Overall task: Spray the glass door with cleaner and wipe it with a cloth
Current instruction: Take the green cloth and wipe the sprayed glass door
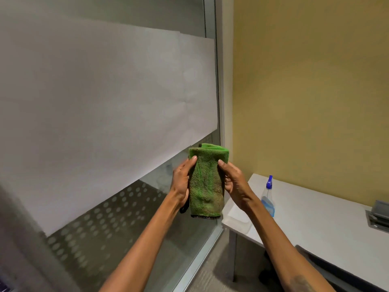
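A folded green microfibre cloth [206,182] hangs upright between both hands in front of the glass door [101,106]. My left hand [182,182] grips its left edge, thumb near the top corner. My right hand [233,182] pinches its right edge. The glass door fills the left of the view, with a wide frosted band across it and a dotted pattern lower down. A clear spray bottle [267,199] with a blue nozzle and blue liquid stands on the white table, just right of my right wrist, untouched.
A white table [315,211] stands against the yellow wall [305,81] at the right, with a grey socket box [379,216] at its far edge. A metal door frame [220,102] separates glass and wall. Grey carpet [212,272] lies below, a dark chair [324,264] at the bottom right.
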`<state>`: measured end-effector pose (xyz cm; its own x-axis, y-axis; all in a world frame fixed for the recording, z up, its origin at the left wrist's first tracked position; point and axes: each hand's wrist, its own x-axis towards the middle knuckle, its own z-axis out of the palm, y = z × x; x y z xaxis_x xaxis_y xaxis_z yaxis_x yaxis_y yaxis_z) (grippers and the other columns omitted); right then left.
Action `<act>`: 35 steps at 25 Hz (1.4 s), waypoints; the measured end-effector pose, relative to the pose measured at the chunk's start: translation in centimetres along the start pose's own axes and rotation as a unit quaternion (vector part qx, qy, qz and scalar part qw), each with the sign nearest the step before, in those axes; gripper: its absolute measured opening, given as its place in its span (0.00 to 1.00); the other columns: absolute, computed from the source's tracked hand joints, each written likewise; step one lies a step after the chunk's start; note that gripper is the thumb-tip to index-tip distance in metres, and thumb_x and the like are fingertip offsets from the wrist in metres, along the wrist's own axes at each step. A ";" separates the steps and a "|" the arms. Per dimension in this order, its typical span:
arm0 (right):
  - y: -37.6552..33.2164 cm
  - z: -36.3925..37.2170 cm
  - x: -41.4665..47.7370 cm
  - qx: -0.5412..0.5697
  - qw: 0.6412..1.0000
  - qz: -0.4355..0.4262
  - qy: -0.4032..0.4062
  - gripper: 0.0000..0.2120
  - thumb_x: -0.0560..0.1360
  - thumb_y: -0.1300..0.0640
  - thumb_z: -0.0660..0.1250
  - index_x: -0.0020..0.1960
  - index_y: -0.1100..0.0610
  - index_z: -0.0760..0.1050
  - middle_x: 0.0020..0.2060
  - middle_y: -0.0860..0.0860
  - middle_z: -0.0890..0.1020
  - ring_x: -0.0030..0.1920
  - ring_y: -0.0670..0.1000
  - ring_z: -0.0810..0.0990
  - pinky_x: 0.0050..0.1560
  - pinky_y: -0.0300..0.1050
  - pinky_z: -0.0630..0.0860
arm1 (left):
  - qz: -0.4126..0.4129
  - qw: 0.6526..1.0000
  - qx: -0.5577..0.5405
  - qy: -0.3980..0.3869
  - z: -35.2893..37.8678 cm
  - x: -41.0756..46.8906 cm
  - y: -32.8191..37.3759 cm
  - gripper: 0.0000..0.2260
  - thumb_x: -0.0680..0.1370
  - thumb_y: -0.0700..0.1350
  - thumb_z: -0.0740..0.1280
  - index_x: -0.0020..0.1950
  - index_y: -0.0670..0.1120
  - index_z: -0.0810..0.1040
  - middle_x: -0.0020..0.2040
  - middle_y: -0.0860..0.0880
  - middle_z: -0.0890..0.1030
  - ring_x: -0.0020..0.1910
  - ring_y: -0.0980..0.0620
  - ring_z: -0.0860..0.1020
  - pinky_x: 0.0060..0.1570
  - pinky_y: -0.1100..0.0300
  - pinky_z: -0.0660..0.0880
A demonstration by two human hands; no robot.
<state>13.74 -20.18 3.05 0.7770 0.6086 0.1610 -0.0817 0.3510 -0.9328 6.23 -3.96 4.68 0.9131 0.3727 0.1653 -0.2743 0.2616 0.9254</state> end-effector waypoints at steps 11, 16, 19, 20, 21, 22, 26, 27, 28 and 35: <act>3.6 23.9 -10.9 0.033 0.995 -0.010 -0.092 0.27 0.75 0.39 0.73 0.64 0.59 0.81 0.62 0.61 0.84 0.63 0.62 0.83 0.64 0.57 0.80 | 0.077 0.995 0.025 0.056 -14.8 -20.7 13.6 0.19 0.81 0.45 0.67 0.73 0.54 0.76 0.64 0.44 0.83 0.60 0.45 0.83 0.54 0.50 0.83; 5.6 34.7 -17.2 0.090 0.987 0.012 -0.130 0.23 0.78 0.40 0.69 0.65 0.56 0.82 0.63 0.61 0.83 0.64 0.61 0.82 0.59 0.54 0.82 | 0.125 0.978 0.151 0.075 -20.8 -30.5 19.4 0.23 0.83 0.52 0.62 0.78 0.64 0.65 0.73 0.52 0.76 0.64 0.52 0.81 0.60 0.53 0.81; 5.6 40.3 -20.3 0.124 0.979 0.037 -0.158 0.31 0.73 0.36 0.73 0.66 0.56 0.81 0.64 0.61 0.82 0.65 0.62 0.82 0.59 0.57 0.82 | 0.164 0.966 0.170 0.101 -23.2 -35.3 22.6 0.23 0.81 0.54 0.63 0.77 0.64 0.66 0.71 0.52 0.77 0.61 0.52 0.83 0.54 0.57 0.82; 5.6 41.8 -21.2 0.137 0.975 0.040 -0.172 0.34 0.71 0.34 0.74 0.66 0.56 0.81 0.65 0.61 0.82 0.65 0.62 0.81 0.59 0.57 0.82 | 0.174 0.963 0.170 0.115 -23.7 -36.8 23.5 0.23 0.81 0.55 0.63 0.76 0.64 0.68 0.69 0.52 0.80 0.58 0.52 0.84 0.51 0.57 0.82; 5.5 43.2 -22.1 0.152 0.968 0.045 -0.195 0.36 0.69 0.32 0.74 0.67 0.56 0.80 0.66 0.61 0.81 0.66 0.62 0.81 0.58 0.58 0.82 | 0.184 0.959 0.168 0.133 -24.3 -38.3 24.5 0.23 0.80 0.55 0.63 0.76 0.63 0.69 0.66 0.51 0.82 0.56 0.52 0.85 0.49 0.57 0.82; 5.4 44.5 -23.0 0.168 0.958 0.051 -0.225 0.38 0.69 0.32 0.74 0.69 0.56 0.79 0.67 0.62 0.80 0.67 0.62 0.80 0.60 0.59 0.82 | 0.193 0.956 0.159 0.152 -24.7 -39.6 25.3 0.22 0.80 0.55 0.64 0.75 0.62 0.70 0.64 0.49 0.83 0.54 0.52 0.85 0.48 0.56 0.82; 4.9 49.1 -26.9 0.229 0.903 0.104 -0.347 0.45 0.67 0.35 0.78 0.73 0.61 0.73 0.71 0.64 0.76 0.72 0.65 0.74 0.71 0.69 0.71 | 0.222 0.946 0.125 0.199 -26.0 -45.2 28.7 0.22 0.81 0.53 0.63 0.76 0.59 0.70 0.61 0.47 0.85 0.51 0.52 0.84 0.46 0.55 0.82; 4.9 49.9 -27.8 0.243 0.890 0.118 -0.367 0.46 0.66 0.36 0.79 0.74 0.62 0.73 0.72 0.64 0.75 0.72 0.64 0.74 0.72 0.69 0.69 | 0.224 0.944 0.121 0.208 -26.1 -46.5 29.3 0.22 0.81 0.53 0.63 0.76 0.59 0.71 0.61 0.46 0.84 0.51 0.52 0.84 0.46 0.55 0.82; 4.9 50.9 -28.8 0.254 0.877 0.130 -0.386 0.46 0.65 0.36 0.80 0.74 0.62 0.73 0.72 0.64 0.75 0.72 0.64 0.74 0.72 0.69 0.70 | 0.228 0.942 0.116 0.217 -26.3 -48.0 29.7 0.22 0.81 0.52 0.64 0.76 0.58 0.71 0.62 0.46 0.84 0.52 0.52 0.84 0.45 0.56 0.82; 5.1 56.7 -36.0 0.294 0.826 0.164 -0.452 0.39 0.68 0.38 0.79 0.70 0.61 0.77 0.69 0.62 0.79 0.66 0.61 0.81 0.63 0.63 0.79 | 0.231 0.930 0.099 0.267 -27.5 -56.3 32.1 0.21 0.81 0.49 0.62 0.76 0.55 0.72 0.59 0.47 0.85 0.50 0.53 0.84 0.45 0.58 0.82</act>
<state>-50.02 0.04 10.73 -0.1095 0.9287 0.3543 -0.6902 0.1855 -0.6995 -62.24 7.96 15.65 0.4170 0.8079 0.4165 -0.4913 -0.1852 0.8511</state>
